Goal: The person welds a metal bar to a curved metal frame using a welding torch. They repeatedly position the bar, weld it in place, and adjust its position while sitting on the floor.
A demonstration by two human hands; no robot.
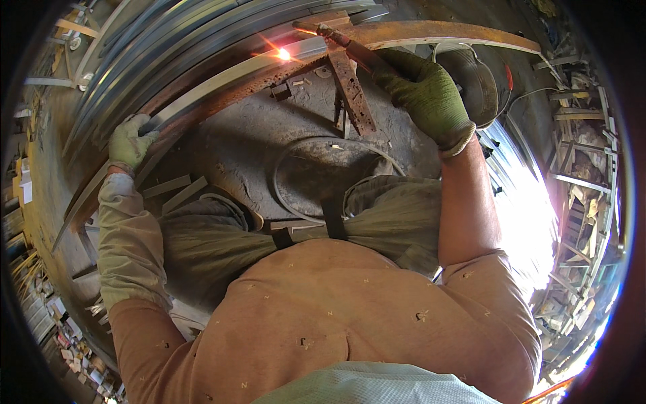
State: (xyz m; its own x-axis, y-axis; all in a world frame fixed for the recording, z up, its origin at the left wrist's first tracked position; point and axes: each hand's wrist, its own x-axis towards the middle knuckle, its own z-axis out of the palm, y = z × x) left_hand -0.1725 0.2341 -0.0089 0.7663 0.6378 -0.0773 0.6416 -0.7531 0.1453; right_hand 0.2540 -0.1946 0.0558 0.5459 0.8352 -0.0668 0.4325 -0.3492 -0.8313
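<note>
My left hand (130,141), in a pale work glove, is closed around the near end of a long light-grey metal bar (217,86). The bar lies along a rusty steel beam (242,91). A bright orange-red glowing spot (283,54) with rays shows on the bar towards its far end. In a green knit glove, my right hand (429,96) grips the handle of a worn tool (348,44), apparently a welding electrode holder. Its tip, with a small orange glow, lies above the beam beside the bar's far end.
Long metal profiles (202,45) lie stacked beyond the beam. A rusty crosspiece (352,93) projects towards me. A welding mask or similar dark shell (467,81) lies beside my right hand. On the floor are a metal or hose ring (276,177) and short offcuts (184,194); metal racks stand right.
</note>
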